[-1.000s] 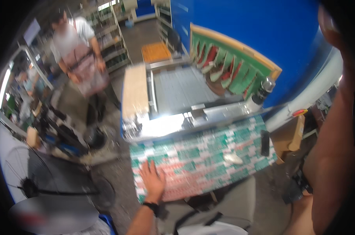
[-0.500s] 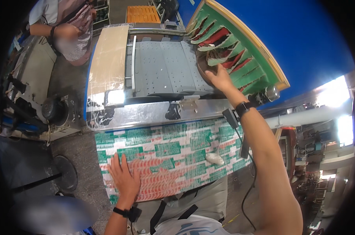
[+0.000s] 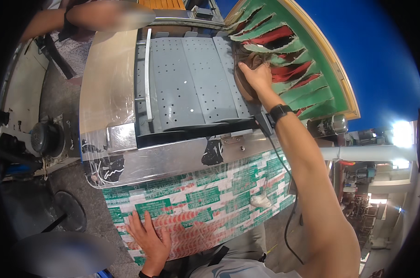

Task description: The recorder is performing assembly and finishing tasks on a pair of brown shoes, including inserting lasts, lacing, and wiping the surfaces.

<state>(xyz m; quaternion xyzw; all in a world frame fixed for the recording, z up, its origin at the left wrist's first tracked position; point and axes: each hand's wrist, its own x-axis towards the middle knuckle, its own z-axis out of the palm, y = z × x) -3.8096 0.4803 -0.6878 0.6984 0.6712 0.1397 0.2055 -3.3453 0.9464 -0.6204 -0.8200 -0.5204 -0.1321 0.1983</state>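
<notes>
My right hand (image 3: 257, 78) reaches to the far right end of a grey perforated slat conveyor (image 3: 182, 83). Its fingers are curled round a brown, curved item (image 3: 245, 85) lying against torn green and red curtain flaps (image 3: 284, 51). The flaps and my fingers partly hide this item, so its kind is unclear. Spread flat, my left hand (image 3: 150, 236) rests on a board (image 3: 173, 222) covered in green, white and red printed tape. A small whitish crumpled lump (image 3: 261, 201) sits on that board, towards its right side.
A metal rim (image 3: 173, 160) borders the conveyor's near side; a tan panel (image 3: 106, 78) lies at its left. Another person's arm (image 3: 48, 23) extends in from the upper left. A black cable (image 3: 291, 222) hangs under my right forearm. A blue panel (image 3: 376, 60) stands right.
My right hand has closed round the brown item. My left hand stays on the taped board. The other person's arm has come closer over the tan panel. The whole view has shifted.
</notes>
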